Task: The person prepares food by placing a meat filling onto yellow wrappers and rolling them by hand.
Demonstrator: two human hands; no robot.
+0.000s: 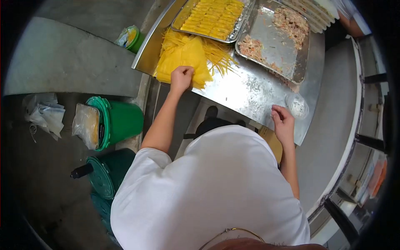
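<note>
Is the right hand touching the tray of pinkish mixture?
Apart: the head view shows metal tabletop between the right hand and the tray.

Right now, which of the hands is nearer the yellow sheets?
Left. The left hand is over the yellow sheets; the right hand is off to their right, near the edge of the metal table.

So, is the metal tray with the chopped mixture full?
No, partly empty: the tray shows bare metal through its middle, with chopped mixture toward the edges.
</note>
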